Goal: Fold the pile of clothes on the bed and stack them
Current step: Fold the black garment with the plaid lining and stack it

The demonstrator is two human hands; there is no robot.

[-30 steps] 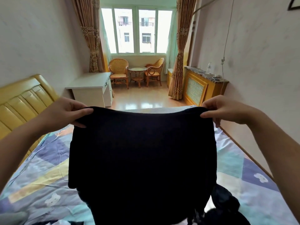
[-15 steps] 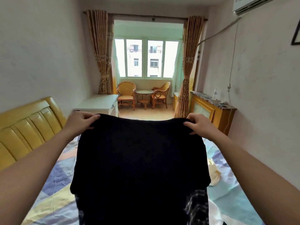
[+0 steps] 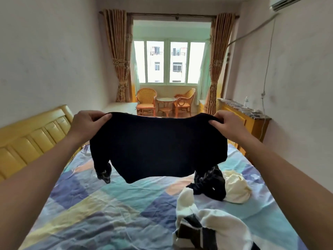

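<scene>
The left hand (image 3: 86, 124) and the right hand (image 3: 228, 126) each pinch an upper corner of a black knitted sweater (image 3: 158, 147), thumbs on the near face and fingers curled behind, holding it spread out in the air above the bed with its patchwork sheet of blue, teal and yellow (image 3: 93, 210). The sweater's sleeves hang down behind it. On the right side of the bed lie a crumpled cream garment (image 3: 236, 188), a dark patterned garment (image 3: 214, 184) touching it, and nearer, a white and black striped knit garment (image 3: 210, 228).
</scene>
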